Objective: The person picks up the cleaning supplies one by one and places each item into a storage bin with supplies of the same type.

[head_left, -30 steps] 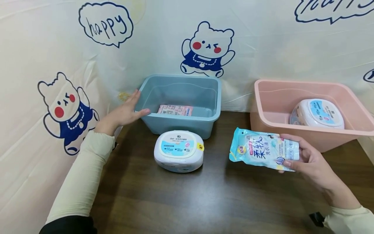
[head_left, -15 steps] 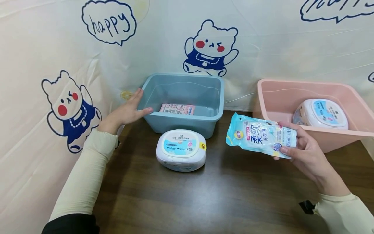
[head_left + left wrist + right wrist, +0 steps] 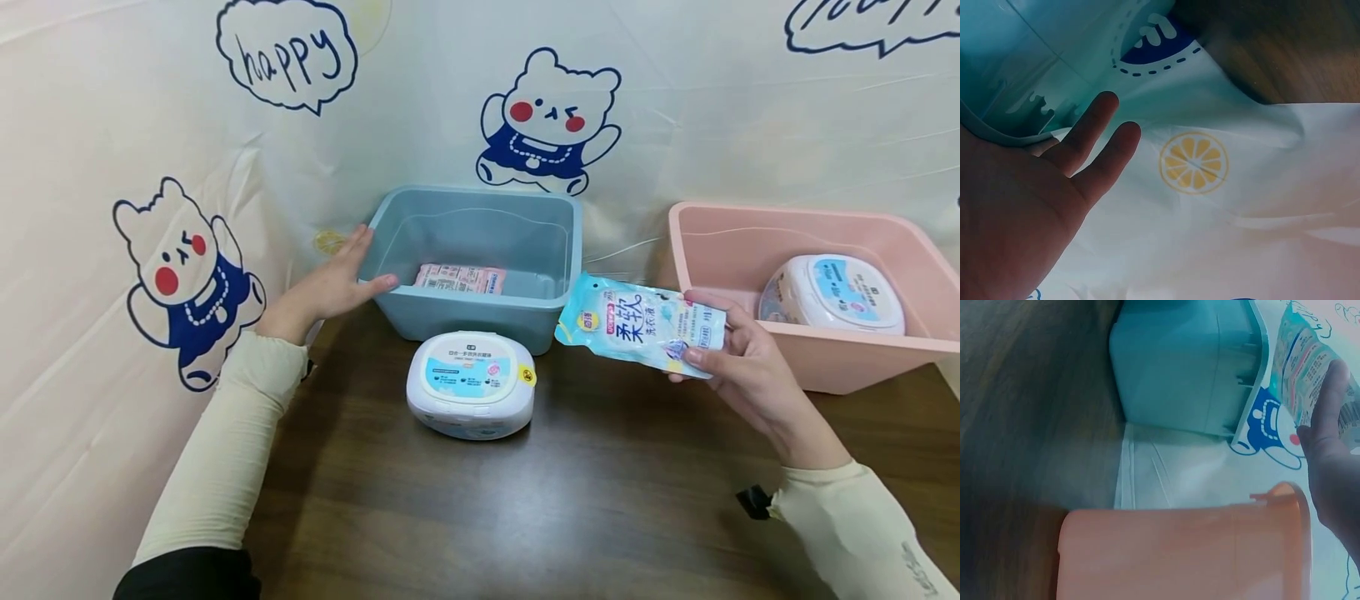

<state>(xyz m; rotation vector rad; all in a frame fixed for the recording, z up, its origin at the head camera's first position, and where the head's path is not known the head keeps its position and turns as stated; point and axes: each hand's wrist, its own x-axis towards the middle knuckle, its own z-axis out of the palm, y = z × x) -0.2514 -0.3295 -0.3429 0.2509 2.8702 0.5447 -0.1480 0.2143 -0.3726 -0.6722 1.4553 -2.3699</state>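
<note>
My right hand (image 3: 753,375) grips a light-blue laundry detergent pouch (image 3: 630,325) by its right end, thumb across the printed front. The pouch hangs above the table, its far end close to the right front corner of the blue-grey bin (image 3: 480,321). In the right wrist view, fingers lie across the back of the pouch (image 3: 1310,369). With fingers spread, my left hand (image 3: 322,283) rests against the left side of that bin, thumb over its rim; two of its straight fingers (image 3: 1094,128) show in the left wrist view. A pink printed packet (image 3: 461,279) lies inside the bin.
A white lidded tub (image 3: 471,387) with a blue label stands on the dark wooden table (image 3: 480,508) in front of the blue-grey bin. To the right, a pink bin (image 3: 817,354) holds another such tub (image 3: 836,292). A bear-printed cloth (image 3: 420,100) hangs behind and left.
My right hand has carried the pouch up and left, from in front of the pink bin toward the blue-grey bin. The left hand keeps its place on the bin; the view shifts slightly.
</note>
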